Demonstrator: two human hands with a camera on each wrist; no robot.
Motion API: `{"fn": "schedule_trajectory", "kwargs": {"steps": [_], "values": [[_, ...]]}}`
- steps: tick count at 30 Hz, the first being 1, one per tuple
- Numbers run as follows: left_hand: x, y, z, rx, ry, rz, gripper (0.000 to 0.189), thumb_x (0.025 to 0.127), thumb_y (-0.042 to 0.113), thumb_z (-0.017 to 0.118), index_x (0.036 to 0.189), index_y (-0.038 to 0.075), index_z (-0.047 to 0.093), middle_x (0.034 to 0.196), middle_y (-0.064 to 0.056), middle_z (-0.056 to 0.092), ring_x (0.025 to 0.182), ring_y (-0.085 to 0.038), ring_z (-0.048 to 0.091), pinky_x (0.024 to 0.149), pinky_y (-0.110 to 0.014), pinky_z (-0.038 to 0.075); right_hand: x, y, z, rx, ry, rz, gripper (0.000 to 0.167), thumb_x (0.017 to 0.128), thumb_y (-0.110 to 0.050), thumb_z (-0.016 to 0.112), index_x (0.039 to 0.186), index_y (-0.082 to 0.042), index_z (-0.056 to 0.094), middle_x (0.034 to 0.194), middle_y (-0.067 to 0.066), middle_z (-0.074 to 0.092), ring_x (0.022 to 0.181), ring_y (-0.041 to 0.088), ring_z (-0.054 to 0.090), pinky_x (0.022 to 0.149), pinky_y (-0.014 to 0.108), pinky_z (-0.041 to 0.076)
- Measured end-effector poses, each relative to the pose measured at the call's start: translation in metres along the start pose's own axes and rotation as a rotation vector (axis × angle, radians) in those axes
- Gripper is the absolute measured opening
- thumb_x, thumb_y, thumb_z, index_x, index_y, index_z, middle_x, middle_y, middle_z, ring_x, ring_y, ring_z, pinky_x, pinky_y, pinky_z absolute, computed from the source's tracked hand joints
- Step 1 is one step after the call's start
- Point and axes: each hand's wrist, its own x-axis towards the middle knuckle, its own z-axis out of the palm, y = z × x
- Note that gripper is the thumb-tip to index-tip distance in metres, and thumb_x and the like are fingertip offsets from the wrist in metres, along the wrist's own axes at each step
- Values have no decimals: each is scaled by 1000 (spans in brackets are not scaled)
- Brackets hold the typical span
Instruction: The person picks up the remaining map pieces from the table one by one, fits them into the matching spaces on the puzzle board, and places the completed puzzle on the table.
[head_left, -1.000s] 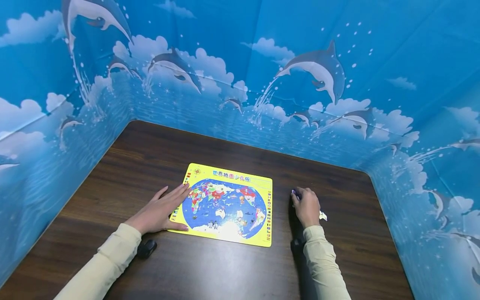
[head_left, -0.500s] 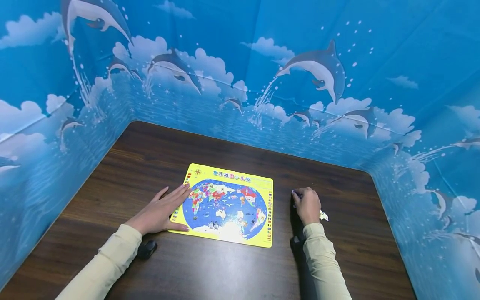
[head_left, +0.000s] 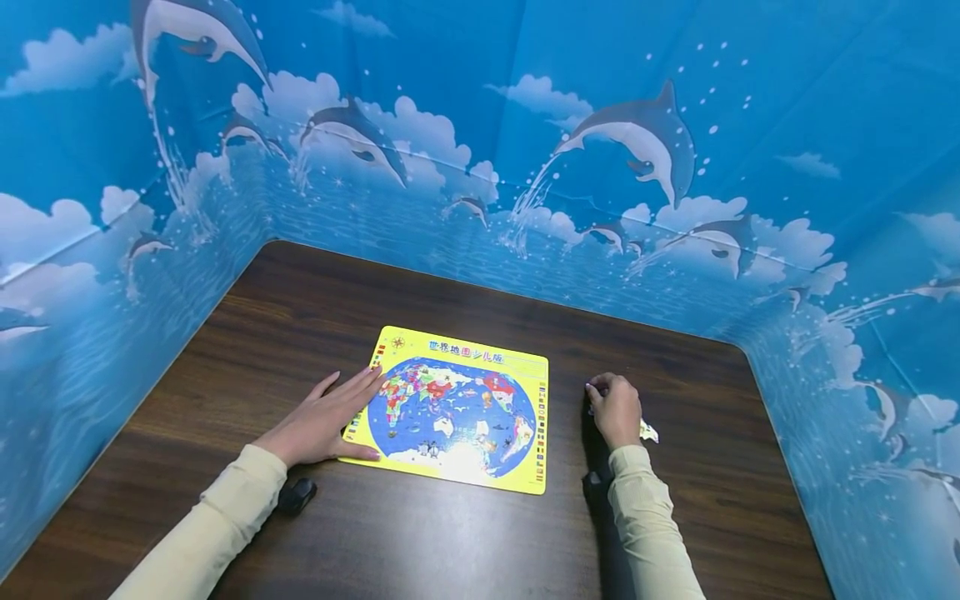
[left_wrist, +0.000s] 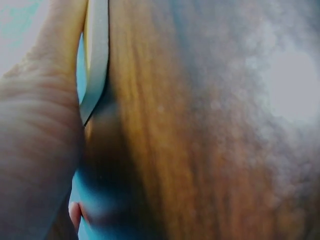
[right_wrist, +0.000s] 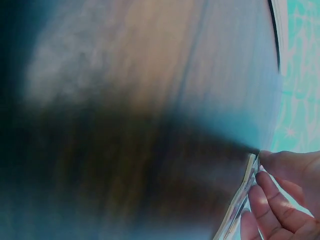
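Note:
A yellow-bordered children's world map board [head_left: 465, 355] lies flat on the dark wooden table. My left hand [head_left: 322, 421] rests on its left edge, fingers spread and straight, thumb along the near corner. Right of the board, my right hand [head_left: 618, 412] is down at the table with thumb and fingers curled together at a small flat piece, mostly hidden in the head view. In the right wrist view, thin layered flat pieces [right_wrist: 235, 205] lie edge-on at the fingertips. A pale, irregular flat piece [head_left: 648, 432] shows from behind the right hand.
Black wrist devices sit under both wrists, the left one [head_left: 297, 497] and the right one [head_left: 596, 487]. Blue dolphin-printed cloth [head_left: 420, 225] stands around the table's back and sides. Light glares on the lower part of the board.
The fingers of my right hand have shifted slightly, and less of the dark purple bit at their tips shows. My left hand and the map board stay in place.

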Motion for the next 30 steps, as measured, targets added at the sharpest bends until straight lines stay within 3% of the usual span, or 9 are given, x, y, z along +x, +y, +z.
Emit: {"fn": "schedule_trajectory", "kwargs": {"steps": [5,10,17,23,30], "values": [[0,0,-1,12,7,4,117,81,77,69,163,3,28,170,-15,23,157,-32,21,124,-62,12,0,0,-1,24,9,8,6,97,-6,71,98,0,71,95,18,73,86,33,68,79,50,54],[-1,0,0,21,17,12,116,81,76,69,163,3,29,170,-15,24,157,-32,23,124,-62,13,-1,0,1,61,0,2,13,98,-5,69,107,4,72,100,20,73,90,34,70,82,50,56],[-3,1,2,18,42,25,115,81,74,71,162,2,31,168,-17,27,155,-34,26,123,-64,15,-4,1,0,57,-53,-10,8,99,-4,69,98,2,75,93,16,70,84,30,66,76,46,55],[-3,0,3,13,24,16,116,81,75,70,162,3,29,170,-15,24,156,-33,23,124,-62,12,-9,4,-5,30,-92,-85,5,97,-6,72,93,-3,74,86,10,69,76,23,61,68,39,51],[-3,0,3,13,30,18,116,81,74,71,163,3,29,170,-15,24,156,-33,23,124,-62,12,-11,-9,-14,82,-114,-165,5,96,-7,74,97,-3,74,88,10,74,73,20,68,67,39,59]]}}
